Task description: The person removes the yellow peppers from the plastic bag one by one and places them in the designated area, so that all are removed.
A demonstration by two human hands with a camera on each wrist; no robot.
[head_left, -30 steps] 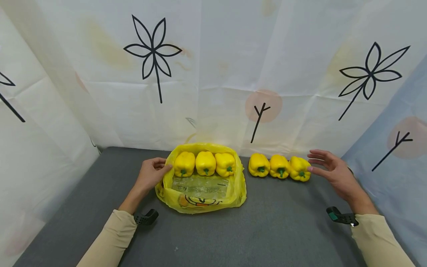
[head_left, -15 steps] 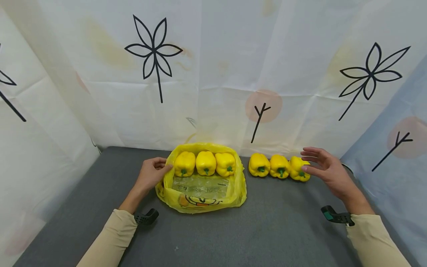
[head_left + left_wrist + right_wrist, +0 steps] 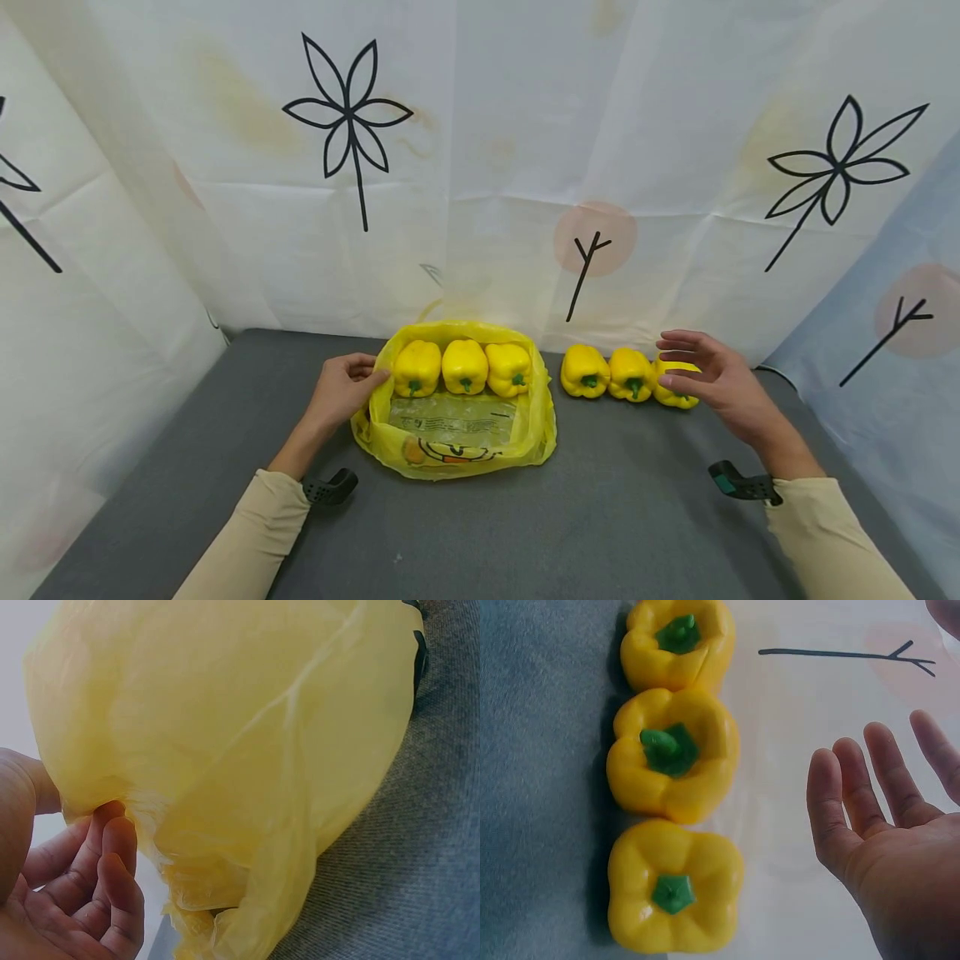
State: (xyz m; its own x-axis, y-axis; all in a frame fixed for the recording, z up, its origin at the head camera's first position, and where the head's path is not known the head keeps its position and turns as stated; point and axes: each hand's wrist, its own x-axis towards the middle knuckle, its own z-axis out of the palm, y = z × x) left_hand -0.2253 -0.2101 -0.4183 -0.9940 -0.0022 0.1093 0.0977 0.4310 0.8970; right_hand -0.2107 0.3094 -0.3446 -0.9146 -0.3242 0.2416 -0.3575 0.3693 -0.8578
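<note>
My left hand (image 3: 347,388) pinches the left rim of a yellow plastic bag (image 3: 453,462); in the left wrist view its thumb and fingertips (image 3: 120,836) hold a fold of the film. Inside the bag, three yellow bell peppers (image 3: 464,367) stand in a row along the back. Another three lie right of the bag on the table, stems facing me: a near one (image 3: 585,372), a middle one (image 3: 631,374) and a rightmost one (image 3: 675,396). Over the rightmost pepper hovers my right hand (image 3: 723,385), fingers spread and holding nothing, partly covering it.
The dark grey table (image 3: 585,533) extends in front of the bag and peppers. A white patterned cloth (image 3: 495,167) hangs right behind them, with more cloth at both sides. Each wrist wears a black band, such as the one (image 3: 742,483) on the right.
My right hand has moved left from beside the rightmost pepper to over it, fingers still spread. The left hand, bag and peppers stay as they were.
</note>
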